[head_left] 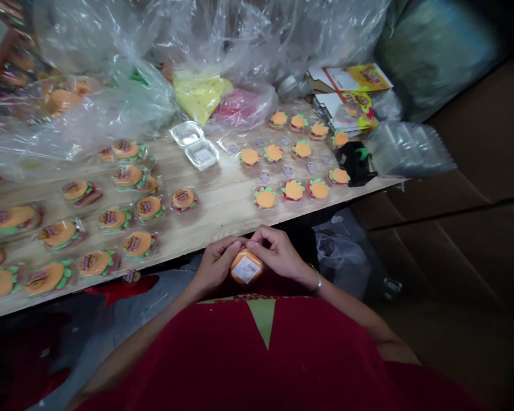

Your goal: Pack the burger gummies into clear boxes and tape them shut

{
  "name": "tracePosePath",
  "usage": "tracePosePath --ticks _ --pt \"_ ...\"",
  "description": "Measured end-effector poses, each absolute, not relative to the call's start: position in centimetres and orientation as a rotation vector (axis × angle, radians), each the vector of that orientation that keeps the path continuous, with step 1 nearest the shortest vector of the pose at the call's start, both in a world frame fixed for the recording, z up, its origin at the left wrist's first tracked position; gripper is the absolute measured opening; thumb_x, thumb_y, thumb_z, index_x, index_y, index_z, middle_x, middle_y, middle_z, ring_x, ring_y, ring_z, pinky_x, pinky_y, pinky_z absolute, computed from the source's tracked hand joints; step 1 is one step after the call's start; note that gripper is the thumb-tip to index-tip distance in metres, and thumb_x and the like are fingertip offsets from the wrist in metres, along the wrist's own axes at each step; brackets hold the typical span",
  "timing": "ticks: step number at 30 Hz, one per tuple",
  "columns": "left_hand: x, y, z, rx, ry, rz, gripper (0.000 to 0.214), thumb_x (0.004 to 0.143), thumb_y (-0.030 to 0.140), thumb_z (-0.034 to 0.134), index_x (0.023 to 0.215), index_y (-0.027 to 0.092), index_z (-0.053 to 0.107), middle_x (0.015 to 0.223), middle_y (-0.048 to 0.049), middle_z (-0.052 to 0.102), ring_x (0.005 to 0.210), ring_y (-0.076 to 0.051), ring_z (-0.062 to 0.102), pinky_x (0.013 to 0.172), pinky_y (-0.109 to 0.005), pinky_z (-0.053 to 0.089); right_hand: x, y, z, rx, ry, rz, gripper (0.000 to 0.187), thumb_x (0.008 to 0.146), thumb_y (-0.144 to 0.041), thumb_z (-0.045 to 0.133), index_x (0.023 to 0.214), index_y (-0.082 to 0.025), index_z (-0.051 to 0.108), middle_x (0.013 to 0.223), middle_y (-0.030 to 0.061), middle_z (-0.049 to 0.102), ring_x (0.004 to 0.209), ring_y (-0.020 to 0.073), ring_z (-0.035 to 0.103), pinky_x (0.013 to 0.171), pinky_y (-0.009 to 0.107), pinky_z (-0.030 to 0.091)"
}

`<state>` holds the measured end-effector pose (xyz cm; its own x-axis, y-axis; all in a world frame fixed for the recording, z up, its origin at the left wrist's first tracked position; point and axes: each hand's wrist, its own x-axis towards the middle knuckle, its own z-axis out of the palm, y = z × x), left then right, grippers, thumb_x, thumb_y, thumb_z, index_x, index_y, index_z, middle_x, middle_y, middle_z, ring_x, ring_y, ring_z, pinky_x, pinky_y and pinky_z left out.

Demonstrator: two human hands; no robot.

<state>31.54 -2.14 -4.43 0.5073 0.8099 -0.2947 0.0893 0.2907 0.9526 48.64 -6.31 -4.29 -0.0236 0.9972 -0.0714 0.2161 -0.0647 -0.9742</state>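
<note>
Just off the table's front edge, my left hand (217, 260) and my right hand (280, 254) both grip a packaged toy burger (245, 267). Its orange bun faces up at me, with a white barcode label on it. My thumbs meet at its far edge, and the fingers curl underneath, partly hidden. Beyond my hands on the table stand rows of unpackaged toy burgers (265, 197) with green and red layers. An open clear plastic clamshell box (201, 153) lies farther back. To the left sit several toy burgers in clear boxes with printed stickers (139, 244).
Large clear plastic bags (240, 34) heap along the back, with yellow pieces (199, 94) and pink pieces (237, 105) in them. A tape dispenser (354, 164), stacked clear boxes (406, 148) and printed cards (364, 77) occupy the right end. The wooden table (223, 211) ends just before me.
</note>
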Motion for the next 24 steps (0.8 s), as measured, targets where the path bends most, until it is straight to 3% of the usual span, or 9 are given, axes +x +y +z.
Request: tracePosePath --ticks 4,7,11,13,18,24 --pt "31.6 -0.8 -3.9 1.215 0.981 0.595 0.026 0.072 0.038 0.072 0.066 0.014 0.062 0.061 0.0009 0.062 0.052 -0.009 0.051 0.051 -0.02 0.041 48.4 -5.9 -4.7 -1.324 -1.315 1.255 0.015 0.085 -0.028 0.057 0.078 -0.014 0.058 0.071 0.0001 0.058 0.064 0.0105 0.051 0.058 0.022 0.039" --pt "31.2 -0.7 -4.0 1.287 0.918 0.546 0.025 0.072 0.035 0.073 0.065 0.013 0.063 0.061 -0.0002 0.064 0.054 -0.009 0.052 0.054 -0.02 0.042 48.7 -6.2 -4.6 -1.269 -1.373 1.339 0.012 0.085 -0.025 0.056 0.087 -0.014 0.062 0.078 0.0015 0.062 0.07 0.0116 0.054 0.063 0.023 0.041" --pt "30.1 -2.2 -4.9 1.091 0.848 0.522 0.021 0.076 0.034 0.071 0.084 0.015 0.071 0.099 -0.0073 0.071 0.082 -0.016 0.064 0.073 -0.026 0.049 50.0 -7.7 -4.7 -1.36 -1.327 1.298 0.013 0.085 -0.026 0.058 0.083 -0.014 0.063 0.076 0.0019 0.062 0.069 0.0119 0.055 0.062 0.023 0.041" --pt "29.5 -3.1 -5.3 0.942 0.811 0.506 0.025 0.078 0.036 0.069 0.095 0.018 0.072 0.106 -0.0083 0.07 0.088 -0.018 0.065 0.078 -0.03 0.05 50.9 -8.3 -4.7 -1.366 -1.279 1.358 0.014 0.085 -0.027 0.059 0.082 -0.014 0.062 0.075 0.0013 0.061 0.067 0.0113 0.055 0.061 0.023 0.041" --pt "29.4 -3.8 -4.9 1.038 0.791 0.455 0.027 0.076 0.035 0.072 0.097 0.019 0.075 0.102 -0.0087 0.071 0.091 -0.019 0.064 0.082 -0.031 0.048 52.0 -7.1 -3.5 -1.216 -1.572 1.446 0.011 0.085 -0.025 0.06 0.082 -0.015 0.065 0.077 0.0008 0.06 0.07 0.0104 0.053 0.064 0.023 0.04" --pt "29.3 -4.1 -4.0 0.957 0.873 0.445 0.021 0.071 0.031 0.076 0.087 0.018 0.073 0.08 -0.0039 0.074 0.068 -0.013 0.064 0.069 -0.027 0.048 51.0 -5.0 -1.8 -1.143 -1.846 1.497 0.014 0.086 -0.025 0.059 0.079 -0.014 0.064 0.073 -0.001 0.059 0.065 0.0087 0.051 0.062 0.021 0.038"
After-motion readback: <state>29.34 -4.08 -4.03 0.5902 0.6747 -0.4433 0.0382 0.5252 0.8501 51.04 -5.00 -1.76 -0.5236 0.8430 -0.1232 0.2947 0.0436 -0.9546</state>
